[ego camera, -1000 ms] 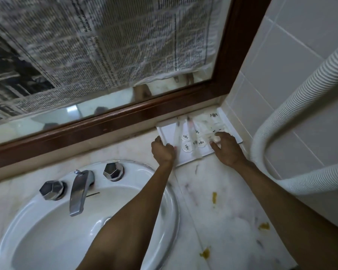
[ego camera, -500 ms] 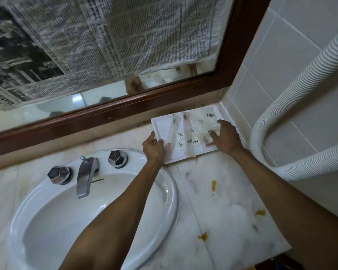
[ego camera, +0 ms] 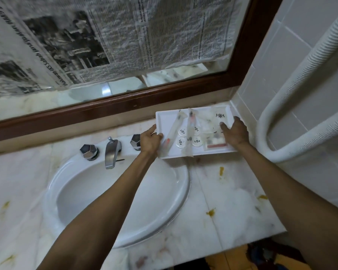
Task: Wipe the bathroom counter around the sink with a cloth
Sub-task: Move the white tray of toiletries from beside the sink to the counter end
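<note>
A white rectangular tray (ego camera: 165,121) of wrapped toiletries is held over the back right of the marble counter (ego camera: 228,203). My left hand (ego camera: 149,140) grips the tray's left edge, thumb on top. At the tray's right edge my right hand (ego camera: 235,132) holds it with the thumb lying over the packets. The white oval sink (ego camera: 176,201) lies below my left forearm. Yellow-brown stains (ego camera: 211,212) dot the counter to the right of the sink and on the left side. No cloth is in view.
A chrome tap (ego camera: 111,152) with two faceted knobs stands behind the basin. A wood-framed mirror (ego camera: 183,88) covered with newspaper runs along the back. A white ribbed hose (ego camera: 293,106) loops down the tiled right wall. The counter's front edge is at lower right.
Both hands have taken the tray from the back corner and drawn it up and toward me, slightly left. It now overhangs the sink's rim.
</note>
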A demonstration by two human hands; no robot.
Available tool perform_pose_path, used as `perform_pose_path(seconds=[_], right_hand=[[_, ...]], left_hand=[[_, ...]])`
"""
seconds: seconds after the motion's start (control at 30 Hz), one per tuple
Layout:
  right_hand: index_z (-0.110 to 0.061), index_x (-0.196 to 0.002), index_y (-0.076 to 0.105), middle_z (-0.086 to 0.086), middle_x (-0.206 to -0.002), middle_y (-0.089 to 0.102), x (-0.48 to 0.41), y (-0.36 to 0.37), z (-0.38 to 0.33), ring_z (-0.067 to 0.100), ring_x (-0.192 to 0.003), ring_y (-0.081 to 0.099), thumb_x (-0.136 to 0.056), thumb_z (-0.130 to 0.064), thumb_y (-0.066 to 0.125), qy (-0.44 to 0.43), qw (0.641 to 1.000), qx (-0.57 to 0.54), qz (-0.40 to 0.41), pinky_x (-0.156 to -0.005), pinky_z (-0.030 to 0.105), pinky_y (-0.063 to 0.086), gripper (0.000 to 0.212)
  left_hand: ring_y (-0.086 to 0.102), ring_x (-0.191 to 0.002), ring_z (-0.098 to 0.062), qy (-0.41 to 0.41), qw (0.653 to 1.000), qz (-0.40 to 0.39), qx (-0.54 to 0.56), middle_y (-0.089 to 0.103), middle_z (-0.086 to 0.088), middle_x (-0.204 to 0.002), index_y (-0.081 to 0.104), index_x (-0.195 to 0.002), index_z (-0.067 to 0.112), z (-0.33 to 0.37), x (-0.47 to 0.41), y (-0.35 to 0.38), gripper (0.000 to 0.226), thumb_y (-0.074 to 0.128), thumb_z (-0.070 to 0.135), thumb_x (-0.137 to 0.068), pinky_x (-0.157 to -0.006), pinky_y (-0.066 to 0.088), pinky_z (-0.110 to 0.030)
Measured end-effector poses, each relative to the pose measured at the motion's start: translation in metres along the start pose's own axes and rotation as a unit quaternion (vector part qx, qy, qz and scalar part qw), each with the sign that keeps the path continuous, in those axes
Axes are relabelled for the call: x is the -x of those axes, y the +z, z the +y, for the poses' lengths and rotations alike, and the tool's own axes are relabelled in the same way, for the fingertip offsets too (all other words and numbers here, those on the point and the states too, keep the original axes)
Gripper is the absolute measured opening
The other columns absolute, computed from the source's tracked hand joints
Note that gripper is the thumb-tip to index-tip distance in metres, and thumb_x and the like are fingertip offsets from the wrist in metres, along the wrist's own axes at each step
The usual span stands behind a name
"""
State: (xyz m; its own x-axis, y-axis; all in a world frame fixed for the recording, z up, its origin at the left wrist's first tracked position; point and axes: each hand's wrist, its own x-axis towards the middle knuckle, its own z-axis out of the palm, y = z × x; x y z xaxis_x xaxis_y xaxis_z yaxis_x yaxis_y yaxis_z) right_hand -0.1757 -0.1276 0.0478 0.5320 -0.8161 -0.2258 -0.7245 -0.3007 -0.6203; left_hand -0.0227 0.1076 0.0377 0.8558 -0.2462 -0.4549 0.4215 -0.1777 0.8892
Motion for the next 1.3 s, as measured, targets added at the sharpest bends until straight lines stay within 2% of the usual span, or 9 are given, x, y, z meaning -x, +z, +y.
perform_pose_path(seconds=[0.07,0.17,0.3,0.5,0.8,1.0,1.1,1.2,1.3], right_hand=[[-0.004,-0.145,0.035,0.019,-0.143,0.048,0.014,0.003,-0.008,0.038,-0.131,0.046,-0.089,-0.056,0.056,-0.009,1.0,-0.021,-0.003,-0.107,0.047,0.039,0.08],[-0.004,-0.141,0.039,0.017,-0.137,0.054,0.04,0.013,-0.025,0.036,-0.124,0.052,-0.071,-0.074,0.059,-0.026,0.998,-0.058,-0.006,-0.103,0.049,0.044,0.1],[-0.004,-0.139,0.038,0.016,-0.134,0.055,0.084,0.036,-0.054,0.034,-0.123,0.053,-0.073,-0.058,0.075,-0.067,0.994,-0.085,-0.013,-0.102,0.045,0.045,0.092],[-0.01,-0.127,0.042,0.012,-0.12,0.062,0.168,0.082,-0.101,0.031,-0.107,0.062,-0.057,-0.064,0.078,-0.112,0.987,-0.109,-0.034,-0.09,0.047,0.052,0.095],[-0.013,-0.129,0.041,0.008,-0.123,0.06,0.286,0.166,-0.175,0.027,-0.107,0.06,-0.061,-0.059,0.082,-0.175,0.971,-0.112,-0.119,-0.092,0.048,0.051,0.092],[-0.016,-0.116,0.046,0.007,-0.118,0.062,0.323,0.23,-0.236,0.025,-0.107,0.062,-0.05,-0.081,0.07,-0.222,0.953,-0.083,-0.188,-0.091,0.045,0.054,0.095],[-0.016,-0.124,0.045,0.003,-0.12,0.062,0.337,0.261,-0.27,0.022,-0.107,0.062,-0.056,-0.079,0.069,-0.238,0.943,-0.066,-0.224,-0.091,0.045,0.053,0.096],[-0.01,-0.123,0.041,0.008,-0.12,0.061,0.347,0.292,-0.306,0.028,-0.108,0.06,-0.072,-0.062,0.073,-0.249,0.934,-0.037,-0.254,-0.09,0.044,0.051,0.08],[-0.005,-0.128,0.038,0.011,-0.122,0.059,0.354,0.328,-0.344,0.031,-0.112,0.057,-0.082,-0.057,0.067,-0.271,0.917,-0.006,-0.292,-0.088,0.039,0.047,0.075]], left_hand=[[0.071,-0.094,-0.029,0.018,0.999,-0.002,-0.03,0.074,-0.012,-0.119,0.063,-0.138,0.016,0.006,0.009,-0.022,0.052,0.057,-0.001,-0.09,-0.08,0.063,-0.034],[0.07,-0.077,-0.021,0.033,0.999,-0.019,-0.027,0.078,-0.006,-0.104,0.07,-0.13,0.016,0.018,0.028,-0.058,0.047,0.054,-0.003,-0.09,-0.069,0.061,-0.027],[0.07,-0.072,-0.012,0.048,0.999,-0.011,-0.005,0.076,0.0,-0.092,0.073,-0.12,0.017,0.025,0.06,-0.116,0.03,0.063,0.002,-0.095,-0.058,0.056,-0.018],[0.075,-0.098,-0.025,0.061,0.997,0.035,0.001,0.079,0.002,-0.101,0.076,-0.111,0.025,0.0,0.097,-0.225,0.029,0.075,0.013,-0.085,-0.091,0.061,-0.046],[0.076,-0.092,-0.025,0.074,0.989,0.123,-0.015,0.08,0.002,-0.096,0.078,-0.106,0.028,-0.025,0.156,-0.394,0.034,0.076,0.03,-0.072,-0.09,0.06,-0.051],[0.075,-0.092,-0.029,0.055,0.975,0.217,-0.003,0.079,0.0,-0.089,0.079,-0.086,0.032,-0.032,0.168,-0.489,0.017,0.073,0.032,-0.07,-0.088,0.06,-0.052],[0.073,-0.097,-0.027,0.041,0.966,0.256,0.01,0.079,0.002,-0.099,0.079,-0.096,0.027,-0.034,0.155,-0.529,0.032,0.073,0.037,-0.066,-0.09,0.06,-0.05],[0.062,-0.108,-0.018,0.027,0.954,0.297,0.036,0.064,0.01,-0.122,0.069,-0.125,0.021,-0.028,0.148,-0.558,0.044,0.073,0.028,-0.082,-0.087,0.051,-0.025],[0.06,-0.113,-0.02,0.001,0.939,0.341,0.041,0.062,0.008,-0.128,0.065,-0.134,0.018,-0.036,0.139,-0.598,0.047,0.068,0.026,-0.088,-0.087,0.045,-0.026]])
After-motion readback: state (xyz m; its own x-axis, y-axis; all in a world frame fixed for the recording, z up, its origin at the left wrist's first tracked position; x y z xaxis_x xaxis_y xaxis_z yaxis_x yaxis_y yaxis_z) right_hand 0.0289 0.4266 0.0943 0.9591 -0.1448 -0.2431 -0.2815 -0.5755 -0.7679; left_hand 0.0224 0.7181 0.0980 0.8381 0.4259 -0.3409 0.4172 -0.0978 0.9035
